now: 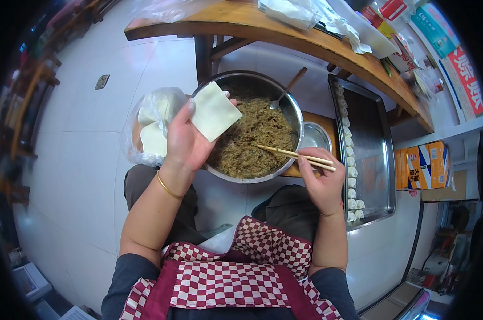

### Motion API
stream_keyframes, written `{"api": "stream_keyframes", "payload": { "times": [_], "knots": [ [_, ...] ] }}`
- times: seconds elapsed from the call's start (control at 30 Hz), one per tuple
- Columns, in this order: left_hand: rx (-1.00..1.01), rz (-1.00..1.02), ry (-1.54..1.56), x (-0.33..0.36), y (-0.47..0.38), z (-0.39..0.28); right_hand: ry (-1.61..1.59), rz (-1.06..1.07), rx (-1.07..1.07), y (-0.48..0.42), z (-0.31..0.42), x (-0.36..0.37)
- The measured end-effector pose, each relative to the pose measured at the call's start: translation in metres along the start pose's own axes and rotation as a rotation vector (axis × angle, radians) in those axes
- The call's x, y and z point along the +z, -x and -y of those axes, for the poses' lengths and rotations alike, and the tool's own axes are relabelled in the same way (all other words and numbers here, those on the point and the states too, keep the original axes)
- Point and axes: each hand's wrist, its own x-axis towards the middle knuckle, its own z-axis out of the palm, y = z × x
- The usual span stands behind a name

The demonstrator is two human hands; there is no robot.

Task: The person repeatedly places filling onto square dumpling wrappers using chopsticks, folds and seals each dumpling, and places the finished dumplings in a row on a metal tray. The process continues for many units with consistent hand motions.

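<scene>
A square wonton wrapper (214, 112) lies across the palm and fingers of my left hand (191, 138), over the left side of a steel bowl (301, 120). Brown-green minced filling (257, 132) fills much of the bowl. My right hand (323, 180) grips a pair of wooden chopsticks (297, 154), whose tips touch the filling. A spoon with a wooden handle (295, 82) stands in the filling at the bowl's far right. More wrappers (153, 138) sit in a clear plastic bag (131, 136) left of the bowl. Folded wontons (350, 162) line the left side of a dark metal tray (371, 160).
A small metal bowl (316, 138) stands just right of the big one, on a low wooden surface (327, 120). Beyond runs a wooden table (305, 42) holding plastic bags and a white tub (369, 36). An orange carton (423, 166) is right of the tray.
</scene>
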Motion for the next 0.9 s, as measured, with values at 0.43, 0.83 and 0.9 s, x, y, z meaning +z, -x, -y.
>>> {"api": "stream_keyframes", "payload": {
  "times": [0.43, 0.83, 0.9],
  "knots": [
    [0.007, -0.026, -0.014, 0.0, 0.002, -0.008, -0.565, -0.183, 0.424, 0.002, -0.041, 0.006],
    [-0.074, -0.003, -0.052, -0.007, 0.001, -0.003, -0.931, -0.283, 0.402, -0.005, -0.032, 0.002],
    [-0.222, 0.021, -0.088, -0.007, 0.005, 0.011, -0.957, -0.323, 0.317, -0.005, -0.028, 0.008]
  ]
}}
